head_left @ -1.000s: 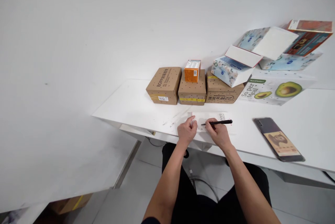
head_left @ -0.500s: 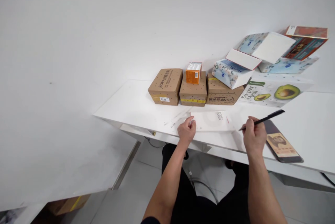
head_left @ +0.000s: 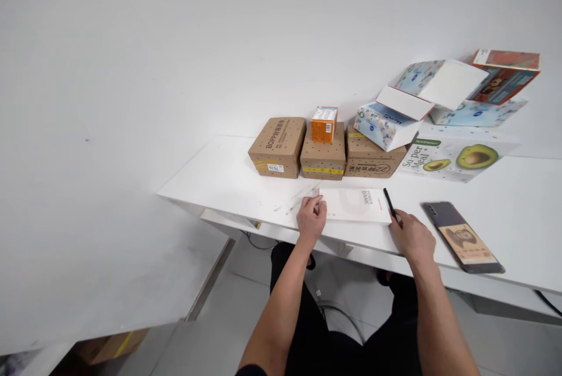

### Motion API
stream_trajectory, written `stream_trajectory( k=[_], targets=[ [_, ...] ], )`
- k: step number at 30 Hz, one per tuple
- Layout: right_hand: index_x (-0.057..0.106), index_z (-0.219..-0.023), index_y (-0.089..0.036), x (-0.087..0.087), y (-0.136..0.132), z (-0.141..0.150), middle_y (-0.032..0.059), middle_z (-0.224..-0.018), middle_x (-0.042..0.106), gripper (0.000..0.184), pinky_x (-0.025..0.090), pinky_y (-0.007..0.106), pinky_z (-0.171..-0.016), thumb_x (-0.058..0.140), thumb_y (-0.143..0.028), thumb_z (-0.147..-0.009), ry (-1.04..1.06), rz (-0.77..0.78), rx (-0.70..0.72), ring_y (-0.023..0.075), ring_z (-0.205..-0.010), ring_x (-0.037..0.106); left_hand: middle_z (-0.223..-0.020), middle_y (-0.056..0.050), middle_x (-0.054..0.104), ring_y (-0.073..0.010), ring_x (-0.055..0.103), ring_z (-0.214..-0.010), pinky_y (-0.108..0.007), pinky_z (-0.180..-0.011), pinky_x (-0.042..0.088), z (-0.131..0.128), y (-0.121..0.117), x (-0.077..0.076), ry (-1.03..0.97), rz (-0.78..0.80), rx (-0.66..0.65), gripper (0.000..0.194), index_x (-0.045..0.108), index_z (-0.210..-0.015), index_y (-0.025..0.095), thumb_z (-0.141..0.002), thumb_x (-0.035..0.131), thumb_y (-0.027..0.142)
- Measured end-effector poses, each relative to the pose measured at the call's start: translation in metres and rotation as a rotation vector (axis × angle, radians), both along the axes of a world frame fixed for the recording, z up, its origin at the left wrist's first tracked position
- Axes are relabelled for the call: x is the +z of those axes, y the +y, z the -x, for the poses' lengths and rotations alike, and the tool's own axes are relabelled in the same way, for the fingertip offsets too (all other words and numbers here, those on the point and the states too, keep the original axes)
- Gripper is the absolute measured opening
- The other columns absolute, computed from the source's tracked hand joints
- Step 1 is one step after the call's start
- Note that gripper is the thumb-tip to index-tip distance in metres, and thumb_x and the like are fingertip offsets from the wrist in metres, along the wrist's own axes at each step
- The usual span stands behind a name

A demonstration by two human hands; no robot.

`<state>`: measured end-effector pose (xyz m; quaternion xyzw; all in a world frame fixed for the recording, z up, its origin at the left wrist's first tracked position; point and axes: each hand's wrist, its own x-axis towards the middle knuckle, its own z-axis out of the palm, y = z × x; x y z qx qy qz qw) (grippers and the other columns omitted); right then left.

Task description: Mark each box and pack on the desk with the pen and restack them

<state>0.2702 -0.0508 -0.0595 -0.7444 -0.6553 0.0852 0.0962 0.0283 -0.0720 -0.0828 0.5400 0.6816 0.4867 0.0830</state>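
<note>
White box (head_left: 351, 207) marked "POWER BANK" lies right of centre, its long axis running left to right between our hands. Our left hand (head_left: 311, 219) touches its left end, fingers bent; we cannot tell if they clamp it. Our right hand (head_left: 415, 238), close by its right end, pinches a black pen (head_left: 387, 197). Beyond, a brown carton (head_left: 281, 139) reads "BOPP"; farther right, an avocado-print box (head_left: 448, 159) reads "Super Meal".

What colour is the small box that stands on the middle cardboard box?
The small box is orange and white, seen in the head view.
</note>
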Motion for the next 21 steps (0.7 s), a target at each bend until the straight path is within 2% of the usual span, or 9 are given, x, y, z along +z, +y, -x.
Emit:
stream_trajectory(
  k=[4, 7, 10, 12, 14, 16, 18, 21],
  targets=[
    [0.065, -0.115, -0.024, -0.003, -0.002, -0.004, 0.0103, -0.104, 0.067, 0.047, 0.04, 0.031, -0.058, 0.034, -0.048, -0.089, 0.051, -0.02, 0.034, 0.0241, -0.078, 0.062, -0.087, -0.002, 0.058, -0.0065, 0.05, -0.056, -0.022, -0.067, 0.046, 0.0, 0.001, 0.0, 0.0, 0.006, 0.004, 0.021, 0.068, -0.097, 0.019, -0.083, 0.054, 0.027],
    [0.069, -0.107, -0.021, -0.008, -0.003, -0.011, 0.0106, -0.097, 0.067, 0.045, 0.043, 0.032, -0.064, 0.036, -0.045, -0.088, 0.193, -0.126, 0.041, 0.0222, -0.076, 0.061, -0.086, -0.002, 0.058, -0.0063, 0.05, -0.055, -0.022, -0.066, 0.046, -0.001, 0.001, -0.001, -0.006, 0.012, 0.009, 0.02, 0.068, -0.096, 0.019, -0.083, 0.054, 0.026],
    [0.069, -0.106, -0.014, -0.009, -0.007, -0.025, 0.0151, -0.095, 0.064, 0.047, 0.043, 0.039, -0.077, 0.037, -0.043, -0.086, 0.207, -0.337, -0.09, 0.0272, -0.086, 0.059, -0.086, -0.002, 0.058, -0.0063, 0.051, -0.056, -0.021, -0.066, 0.047, -0.001, 0.001, -0.001, -0.007, 0.019, 0.007, 0.02, 0.068, -0.096, 0.02, -0.084, 0.053, 0.027],
    [0.065, -0.114, -0.015, -0.007, -0.01, -0.038, 0.02, -0.112, 0.059, 0.053, 0.038, 0.048, -0.085, 0.041, -0.051, -0.083, 0.1, -0.394, -0.207, 0.0362, -0.105, 0.051, -0.085, -0.002, 0.058, -0.0066, 0.052, -0.057, -0.021, -0.067, 0.047, 0.0, 0.001, -0.001, -0.001, 0.012, 0.0, 0.02, 0.068, -0.096, 0.02, -0.084, 0.053, 0.026],
    [0.06, -0.124, -0.02, -0.003, -0.011, -0.052, 0.0224, -0.133, 0.046, 0.065, 0.032, 0.056, -0.089, 0.044, -0.063, -0.078, 0.011, -0.31, -0.306, 0.0439, -0.12, 0.037, -0.085, -0.002, 0.058, -0.0065, 0.052, -0.056, -0.021, -0.067, 0.046, 0.0, 0.001, -0.001, -0.003, 0.011, 0.001, 0.02, 0.068, -0.096, 0.019, -0.084, 0.053, 0.026],
    [0.052, -0.132, -0.023, 0.001, -0.01, -0.066, 0.0234, -0.141, 0.037, 0.079, 0.029, 0.06, -0.088, 0.043, -0.073, -0.072, -0.013, -0.131, -0.374, 0.0475, -0.124, 0.032, -0.086, -0.002, 0.058, -0.0065, 0.052, -0.056, -0.021, -0.066, 0.046, 0.0, 0.001, -0.001, -0.012, 0.014, 0.003, 0.02, 0.068, -0.095, 0.019, -0.084, 0.053, 0.026],
    [0.048, -0.135, -0.022, 0.005, -0.009, -0.076, 0.0238, -0.139, 0.039, 0.084, 0.03, 0.061, -0.088, 0.039, -0.076, -0.07, -0.002, 0.01, -0.372, 0.0478, -0.122, 0.034, -0.086, -0.002, 0.058, -0.0067, 0.052, -0.057, -0.022, -0.066, 0.046, -0.001, 0.0, 0.0, -0.015, 0.015, 0.004, 0.02, 0.068, -0.095, 0.019, -0.084, 0.053, 0.026],
    [0.049, -0.134, -0.024, 0.01, -0.005, -0.083, 0.0208, -0.136, 0.044, 0.081, 0.033, 0.06, -0.087, 0.037, -0.073, -0.072, 0.003, 0.078, -0.349, 0.0462, -0.119, 0.038, -0.087, -0.002, 0.059, -0.0068, 0.053, -0.058, -0.022, -0.068, 0.046, -0.001, 0.0, 0.0, -0.016, 0.018, 0.0, 0.02, 0.068, -0.096, 0.019, -0.083, 0.053, 0.025]
  ],
)
